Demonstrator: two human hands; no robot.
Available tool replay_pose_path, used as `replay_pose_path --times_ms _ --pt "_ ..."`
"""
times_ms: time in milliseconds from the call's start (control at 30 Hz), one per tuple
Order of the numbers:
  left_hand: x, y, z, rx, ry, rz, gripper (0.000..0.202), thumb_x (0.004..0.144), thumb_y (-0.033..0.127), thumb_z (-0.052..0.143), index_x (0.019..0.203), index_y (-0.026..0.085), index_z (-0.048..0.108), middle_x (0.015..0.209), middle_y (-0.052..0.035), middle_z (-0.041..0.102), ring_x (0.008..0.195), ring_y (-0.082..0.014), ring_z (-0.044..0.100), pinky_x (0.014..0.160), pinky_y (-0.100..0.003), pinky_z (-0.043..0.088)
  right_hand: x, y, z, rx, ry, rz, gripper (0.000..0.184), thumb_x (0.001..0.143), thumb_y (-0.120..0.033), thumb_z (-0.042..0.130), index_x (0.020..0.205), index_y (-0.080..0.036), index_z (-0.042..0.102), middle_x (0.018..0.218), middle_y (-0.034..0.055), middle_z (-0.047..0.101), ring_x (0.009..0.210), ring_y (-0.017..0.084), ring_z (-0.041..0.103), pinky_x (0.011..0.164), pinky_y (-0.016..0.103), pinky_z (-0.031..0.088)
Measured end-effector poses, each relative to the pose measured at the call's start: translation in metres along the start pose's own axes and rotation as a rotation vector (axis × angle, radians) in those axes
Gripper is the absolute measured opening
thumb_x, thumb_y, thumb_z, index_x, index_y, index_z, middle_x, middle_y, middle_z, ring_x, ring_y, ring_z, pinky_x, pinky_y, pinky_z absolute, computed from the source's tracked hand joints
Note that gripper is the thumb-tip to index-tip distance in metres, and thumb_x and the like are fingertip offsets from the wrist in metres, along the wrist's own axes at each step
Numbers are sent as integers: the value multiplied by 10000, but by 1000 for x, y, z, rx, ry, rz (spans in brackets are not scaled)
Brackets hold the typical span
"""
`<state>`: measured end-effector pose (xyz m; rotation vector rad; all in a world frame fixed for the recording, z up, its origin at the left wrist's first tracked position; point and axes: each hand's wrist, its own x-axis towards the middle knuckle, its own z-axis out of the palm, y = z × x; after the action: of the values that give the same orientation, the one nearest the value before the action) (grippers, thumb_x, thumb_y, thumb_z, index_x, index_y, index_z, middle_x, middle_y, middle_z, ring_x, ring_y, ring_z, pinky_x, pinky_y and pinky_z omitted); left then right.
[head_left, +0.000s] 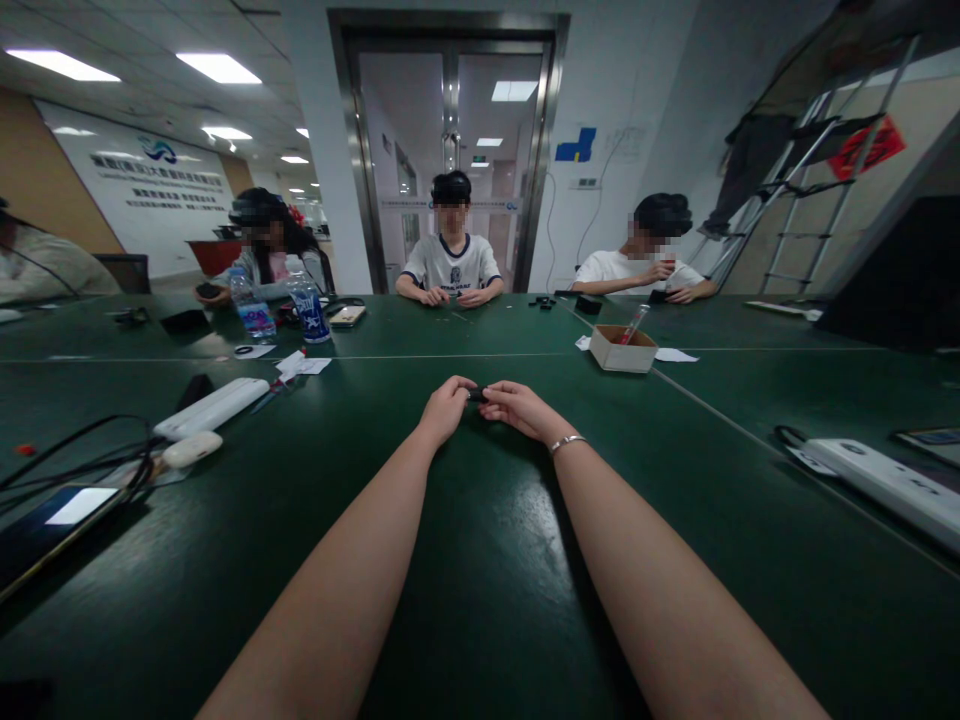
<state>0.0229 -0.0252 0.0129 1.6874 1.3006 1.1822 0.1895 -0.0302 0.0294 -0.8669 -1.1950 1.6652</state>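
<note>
Both my arms stretch forward over the dark green table (pixel 480 560). Between my fingertips is a small black object (pixel 476 394), too small and too far off to name its kind. My left hand (pixel 448 408) grips its left end, where a light speck shows. On its other end the fingers of my right hand (pixel 519 408) are closed in a pinch. A silver bracelet (pixel 568 442) circles my right wrist. The fingers partly hide the object, which is held just over the tabletop.
At left lie a white power strip (pixel 214 408), a white mouse-shaped item (pixel 193 450), cables and a phone (pixel 56 530). Two bottles (pixel 307 305) stand beyond. Ahead right is a small open box (pixel 622 355); at far right, another power strip (pixel 885 480). Several people sit around the table.
</note>
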Motion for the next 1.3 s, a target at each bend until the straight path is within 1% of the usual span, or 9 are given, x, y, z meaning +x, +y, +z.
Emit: replay_pose_path --times_ms 133,267,400,533,667,833,967,1133,1300 --pt "-1 2 0 4 1 -5 309 856 328 360 919 191 629 663 -3 544 596 -127 488 549 -229 358 0 0 0 -6 -7 -2 94 822 -85 665 815 -111 575 672 66 655 587 133 656 553 203 570" --pt "-2 2 0 -1 12 3 259 821 262 405 930 193 629 709 -3 560 619 -123 494 577 -227 374 -1 -1 1 -3 -1 4 113 810 -88 683 812 -115 574 657 65 654 578 132 654 554 197 571" --pt "-1 1 0 0 3 -2 300 856 310 365 928 190 630 653 2 534 594 -124 484 579 -229 379 -1 -2 2 5 4 7 100 814 -81 677 802 -102 581 665 81 655 569 134 655 546 190 566" --pt "-1 1 0 10 16 17 254 818 252 417 937 190 633 730 -9 574 643 -125 509 605 -228 391 -2 -2 2 6 8 4 80 830 -66 649 805 -103 583 659 77 656 569 132 654 548 189 565" --pt "0 1 1 13 21 11 285 850 301 381 905 184 635 659 -3 553 605 -129 494 592 -238 385 -2 -2 3 -9 1 3 82 827 -67 652 804 -103 581 643 73 656 569 126 651 561 186 566" --pt "0 2 1 12 32 24 240 797 236 439 930 188 633 777 -12 599 672 -125 520 621 -230 395 -1 -2 2 -3 5 -1 87 827 -62 649 810 -105 575 647 68 657 567 125 651 560 192 569" --pt "-2 5 0 14 14 8 275 836 298 401 928 174 628 676 -7 563 614 -128 505 577 -233 377 -1 -2 2 -3 4 5 83 825 -79 660 812 -101 582 655 74 654 572 130 655 562 187 566" --pt "-3 5 -1 16 31 31 243 793 237 443 940 187 630 824 -25 611 727 -139 538 633 -236 404 -2 -2 2 -2 10 6 79 843 -69 632 801 -108 577 651 76 652 569 131 652 559 194 566" --pt "-3 7 -1 9 12 25 268 817 260 403 917 177 638 761 -27 595 694 -140 526 606 -235 397 -2 -2 2 -12 5 9 83 826 -79 656 801 -107 583 654 70 650 569 132 649 556 202 566"
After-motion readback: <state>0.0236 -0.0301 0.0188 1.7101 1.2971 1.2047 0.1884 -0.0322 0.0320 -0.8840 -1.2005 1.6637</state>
